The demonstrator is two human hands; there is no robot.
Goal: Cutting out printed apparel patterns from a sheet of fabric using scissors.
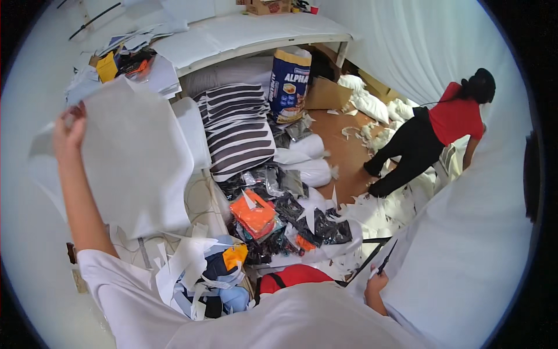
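And here, spanning the upper right of the frame, is a white curtain (401, 41) hanging in soft folds, while at left a large white sheet (136, 168) catches the light, lifted high by the person's left hand (71, 129), fingers closed on its upper-left edge, the lower part drooping in a curve. Along the top runs a long white table (250, 30), and over at right a co-worker (427, 131) in a red top and black trousers bends forward above heaps of white scraps (395, 212). Mid-frame, look at that stack of black-and-white striped cushions (240, 128), with a tall blue bag (289, 87) standing just beyond, to their right. Below them, dark plastic packets (296, 215) spread in a glossy jumble, one bright orange packet (253, 212) lying among them. Down at lower left, white offcuts (185, 267) spill over blue and yellow cloth pieces (235, 256). And at lower right, close to the pale cloth, the right hand (376, 285) has its fingers wrapped around the handles of black scissors (387, 259), tips pointing up and well apart from the sheet.
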